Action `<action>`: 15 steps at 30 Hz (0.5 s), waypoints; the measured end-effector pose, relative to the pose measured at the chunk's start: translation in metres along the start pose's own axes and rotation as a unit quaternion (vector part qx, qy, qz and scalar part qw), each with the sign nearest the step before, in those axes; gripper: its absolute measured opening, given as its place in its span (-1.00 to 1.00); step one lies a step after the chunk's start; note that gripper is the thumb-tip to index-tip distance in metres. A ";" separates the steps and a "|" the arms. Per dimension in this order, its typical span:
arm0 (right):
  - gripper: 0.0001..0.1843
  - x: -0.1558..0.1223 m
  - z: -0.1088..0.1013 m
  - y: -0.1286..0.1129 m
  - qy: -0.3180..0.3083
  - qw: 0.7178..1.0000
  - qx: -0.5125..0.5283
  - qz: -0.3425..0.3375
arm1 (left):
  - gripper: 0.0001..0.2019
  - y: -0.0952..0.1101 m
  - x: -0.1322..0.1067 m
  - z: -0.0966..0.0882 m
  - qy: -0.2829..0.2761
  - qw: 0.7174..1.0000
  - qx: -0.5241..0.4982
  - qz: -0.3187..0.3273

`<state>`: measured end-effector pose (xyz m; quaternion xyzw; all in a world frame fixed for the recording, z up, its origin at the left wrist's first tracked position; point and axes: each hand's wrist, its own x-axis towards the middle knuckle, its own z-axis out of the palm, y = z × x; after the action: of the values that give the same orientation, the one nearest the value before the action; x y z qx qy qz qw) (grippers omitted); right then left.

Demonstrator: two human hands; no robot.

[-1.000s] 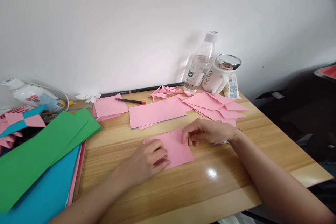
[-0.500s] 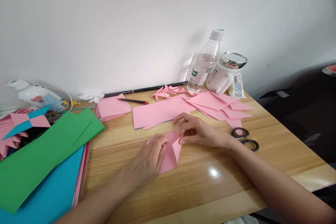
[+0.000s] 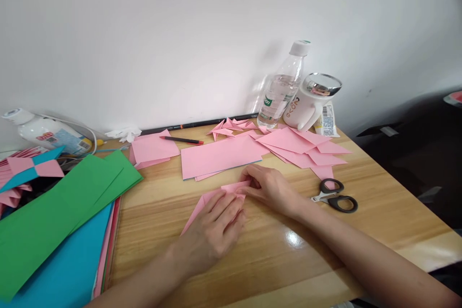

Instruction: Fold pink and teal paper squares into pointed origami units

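A folded sheet of pink paper [image 3: 197, 209] lies on the wooden table in front of me, largely covered by my hands. My left hand [image 3: 218, 224] rests on top of it, fingers stretched out and pressing it down. At the paper's upper right corner, my right hand [image 3: 270, 187] has thumb and fingers closed on the edge. To the right of that hand lie black-handled scissors [image 3: 335, 196], just below a fan of pink paper pieces [image 3: 303, 147]. Beyond my hands is a stack of pink paper strips [image 3: 220, 156].
A water bottle [image 3: 281, 89] and a white mug [image 3: 305, 106] stand against the wall, beside small folded pink pieces [image 3: 231, 127]. A pen [image 3: 182, 140] lies on pink squares [image 3: 151, 151]. Green sheets [image 3: 61, 211] cover blue paper [image 3: 68, 260] at left, near a white bottle [image 3: 46, 132].
My left hand has flattened and slid over the pink paper, whose raised right flap is now folded down. The view has shifted slightly, showing more of the scissors.
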<state>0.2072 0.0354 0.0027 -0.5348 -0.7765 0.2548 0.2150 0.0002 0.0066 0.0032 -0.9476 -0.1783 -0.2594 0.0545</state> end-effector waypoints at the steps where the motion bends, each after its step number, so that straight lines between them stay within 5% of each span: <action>1: -0.88 0.000 0.001 0.000 0.008 1.000 -0.006 -0.002 | -0.81 0.000 0.000 0.001 -0.006 1.000 0.002 -0.008; 7: -0.92 0.002 -0.015 0.007 -0.042 0.996 0.068 -0.041 | -0.78 0.000 -0.001 0.004 0.002 1.000 -0.004 -0.009; 15: -0.89 0.002 -0.020 0.012 -0.051 0.994 0.093 -0.007 | -0.78 -0.004 0.004 0.000 -0.040 0.996 -0.077 0.008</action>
<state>0.2278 0.0441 0.0109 -0.4937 -0.7630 0.3510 0.2258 0.0022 0.0115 0.0057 -0.9600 -0.1522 -0.2340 -0.0234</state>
